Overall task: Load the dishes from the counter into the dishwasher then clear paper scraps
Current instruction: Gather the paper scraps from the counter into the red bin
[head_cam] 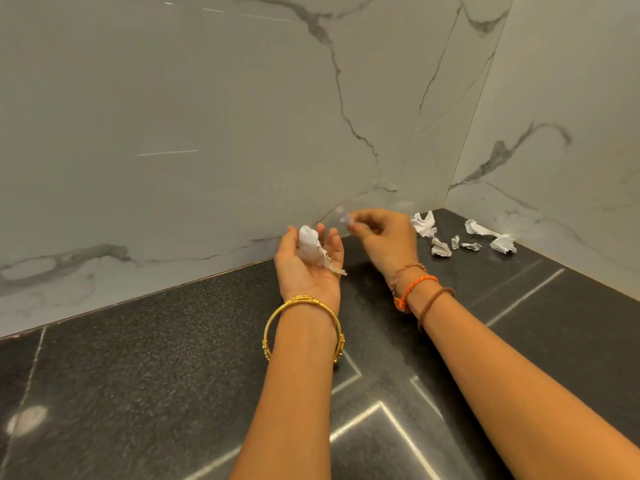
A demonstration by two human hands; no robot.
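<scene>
Scraps [460, 237] wait far right on the tabletop [173, 358]; keep your left hand [308, 261] cupped open under its wad [311, 249], drop in the right hand [384, 233]'s pinched bit [346, 219].

The small scrap [346, 220] in my right hand [384, 237] is motion-blurred, so I cannot tell its shape. My curled fingers hide most of it. Both my forearms are cut off by the bottom edge.
</scene>
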